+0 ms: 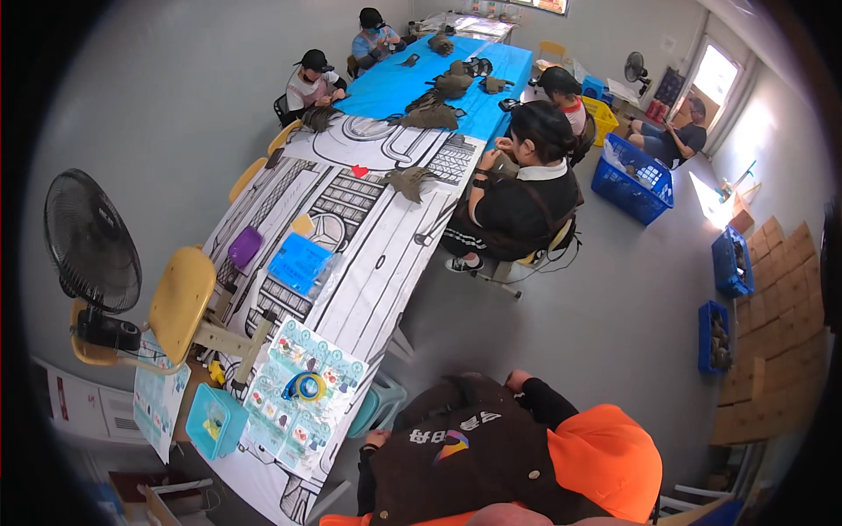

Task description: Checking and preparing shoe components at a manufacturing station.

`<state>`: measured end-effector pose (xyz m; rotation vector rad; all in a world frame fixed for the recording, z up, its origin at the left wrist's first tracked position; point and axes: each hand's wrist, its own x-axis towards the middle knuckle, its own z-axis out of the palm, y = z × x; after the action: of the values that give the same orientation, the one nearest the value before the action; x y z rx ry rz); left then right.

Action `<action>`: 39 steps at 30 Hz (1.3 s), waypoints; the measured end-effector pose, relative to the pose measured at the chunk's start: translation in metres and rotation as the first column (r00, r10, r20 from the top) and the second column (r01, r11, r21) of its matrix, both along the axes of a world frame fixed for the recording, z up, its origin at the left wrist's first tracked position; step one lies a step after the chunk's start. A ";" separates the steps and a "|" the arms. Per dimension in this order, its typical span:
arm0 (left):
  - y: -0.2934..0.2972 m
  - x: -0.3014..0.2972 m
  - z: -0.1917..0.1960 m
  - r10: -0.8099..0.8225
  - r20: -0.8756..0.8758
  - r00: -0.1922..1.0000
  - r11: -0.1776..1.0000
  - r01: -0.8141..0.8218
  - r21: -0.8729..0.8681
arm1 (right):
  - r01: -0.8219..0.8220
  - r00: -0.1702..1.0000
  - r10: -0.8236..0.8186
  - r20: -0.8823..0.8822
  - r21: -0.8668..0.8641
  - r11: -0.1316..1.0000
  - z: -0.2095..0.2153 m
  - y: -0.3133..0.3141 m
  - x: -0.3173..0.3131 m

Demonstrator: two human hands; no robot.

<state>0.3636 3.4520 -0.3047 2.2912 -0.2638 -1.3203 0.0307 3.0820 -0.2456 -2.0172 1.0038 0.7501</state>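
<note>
A brown apron with a printed mark and snap buttons covers my front, over orange sleeves with black cuffs. My left hand is low at the apron's left edge, close to a pale teal stool. On the apron's far right side is my right hand. Both hands are small in the picture, and their fingers are mostly hidden. Whether either one grips the apron cloth cannot be made out. To the left stands the long table, its patterned cover bearing a blue packet and tape rolls.
Left of the table are a black fan and a wooden chair. A teal basket sits near its front end. Seated co-workers handle grey-brown pieces farther off. Blue crates and cardboard boxes line the right.
</note>
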 end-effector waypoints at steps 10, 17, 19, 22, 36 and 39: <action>-0.018 -0.002 0.056 -0.020 -0.062 0.998 0.990 0.011 -0.142 | -0.101 0.995 0.102 0.014 -0.058 0.993 -0.010 -0.006 0.001; -0.026 -0.009 0.074 0.085 -0.022 0.996 0.995 -0.086 -0.057 | 0.093 0.990 -0.090 -0.112 0.021 0.995 -0.010 -0.004 0.009; -0.015 -0.005 0.062 0.113 -0.106 0.988 0.986 -0.125 -0.114 | 0.131 0.991 -0.129 -0.034 0.087 0.987 -0.011 0.000 0.014; 0.014 -0.005 0.035 0.263 -0.188 0.946 0.935 -0.298 -0.193 | 0.184 0.983 -0.179 -0.049 0.155 0.971 -0.011 0.007 0.027; 0.178 -0.032 -0.065 -0.045 0.021 0.999 0.999 0.045 0.007 | 0.152 0.958 -0.132 0.255 -0.061 0.986 -0.001 0.048 0.118; 0.169 -0.023 -0.043 -0.075 0.044 0.996 0.997 0.074 0.034 | 0.161 0.967 -0.154 0.201 -0.020 0.987 -0.001 0.052 0.100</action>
<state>0.3403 3.6209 -0.3480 2.3611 -0.3491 -1.3191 0.1308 3.1341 -0.2470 -1.9707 1.0508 0.4389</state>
